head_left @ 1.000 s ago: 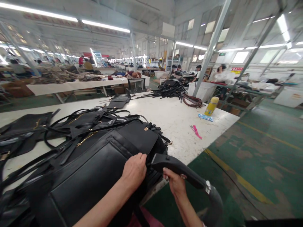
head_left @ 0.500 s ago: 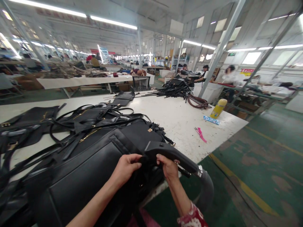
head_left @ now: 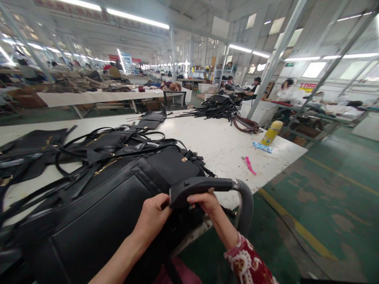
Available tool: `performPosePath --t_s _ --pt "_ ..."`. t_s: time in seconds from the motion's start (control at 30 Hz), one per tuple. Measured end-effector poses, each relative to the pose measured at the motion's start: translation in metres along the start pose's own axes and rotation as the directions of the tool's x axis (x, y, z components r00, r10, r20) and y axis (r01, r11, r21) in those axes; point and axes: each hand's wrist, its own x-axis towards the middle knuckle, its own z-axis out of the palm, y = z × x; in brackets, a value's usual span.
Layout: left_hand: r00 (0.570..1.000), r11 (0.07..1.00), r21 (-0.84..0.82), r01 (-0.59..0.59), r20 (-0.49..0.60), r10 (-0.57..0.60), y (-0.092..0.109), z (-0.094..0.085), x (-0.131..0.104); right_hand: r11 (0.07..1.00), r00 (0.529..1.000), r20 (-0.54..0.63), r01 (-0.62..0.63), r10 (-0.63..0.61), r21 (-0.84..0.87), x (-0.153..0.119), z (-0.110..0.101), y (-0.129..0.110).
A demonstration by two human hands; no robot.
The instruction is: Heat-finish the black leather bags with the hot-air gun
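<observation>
Right hand (head_left: 205, 202): fingers curled up from below around the dark handle of a hose nozzle (head_left: 201, 186), gripping it; a grey ribbed hose (head_left: 245, 205) bends down off its rear end.
Left hand (head_left: 152, 216): closed loosely on the near edge of the black leather bag (head_left: 112, 205), fingertips pinching material just beside the nozzle's mouth.
Bag: lies on its side at the near edge of the white surface (head_left: 219, 146), gold clasp (head_left: 184, 159) up, its straps tangled with a pile of black straps and panels (head_left: 89, 146) behind it.
Step in hand: by the look of it, the nozzle is being worked along the bag's edge while the other hand steadies the leather.
Next move calls for: keeping the leather taut under the pinch and the nozzle mouth close to the seam.
Farther off: a pink scrap (head_left: 248, 165), a yellow bottle (head_left: 271, 133), more straps (head_left: 219, 108); other people at distant tables.
</observation>
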Motion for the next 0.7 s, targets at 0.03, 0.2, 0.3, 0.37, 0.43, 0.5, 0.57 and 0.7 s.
performPosePath --t_s 0.03,0.2,0.3,0.37,0.43,0.5,0.57,0.7 --pt "0.998 0.995 0.072 -0.064 0.025 0.062 -0.001 -0.001 -0.004 1.0 1.0 0.01 -0.013 0.013 -0.01 0.001 -0.003 -0.003" --pt "0.93 0.828 0.424 -0.366 0.184 0.317 -0.011 -0.004 -0.014 0.976 0.984 -0.136 0.086 -0.115 -0.2 -0.016 -0.025 -0.019" --pt "0.944 0.704 0.638 -0.312 0.128 0.303 -0.016 -0.003 -0.008 0.936 0.962 -0.142 0.183 -0.234 -0.301 -0.045 -0.029 -0.019" --pt "0.956 0.657 0.705 -0.268 0.113 0.269 -0.017 -0.002 -0.003 0.876 0.93 -0.098 0.293 -0.354 -0.382 -0.062 -0.025 -0.01" --pt "0.963 0.626 0.739 -0.248 0.12 0.24 -0.018 -0.002 0.002 0.792 0.879 -0.052 0.399 -0.474 -0.462 -0.069 -0.019 0.007" --pt "0.966 0.603 0.76 -0.243 0.133 0.222 -0.019 -0.002 0.003 0.745 0.847 -0.026 0.452 -0.531 -0.491 -0.065 -0.012 0.025" --pt "0.968 0.586 0.775 -0.235 0.132 0.213 -0.02 -0.004 0.002 0.76 0.847 -0.035 0.458 -0.531 -0.461 -0.053 -0.006 0.04" --pt "0.969 0.6 0.762 -0.242 0.156 0.193 -0.024 -0.02 0.002 0.83 0.843 -0.202 0.395 -0.498 -0.395 -0.028 -0.002 0.046"
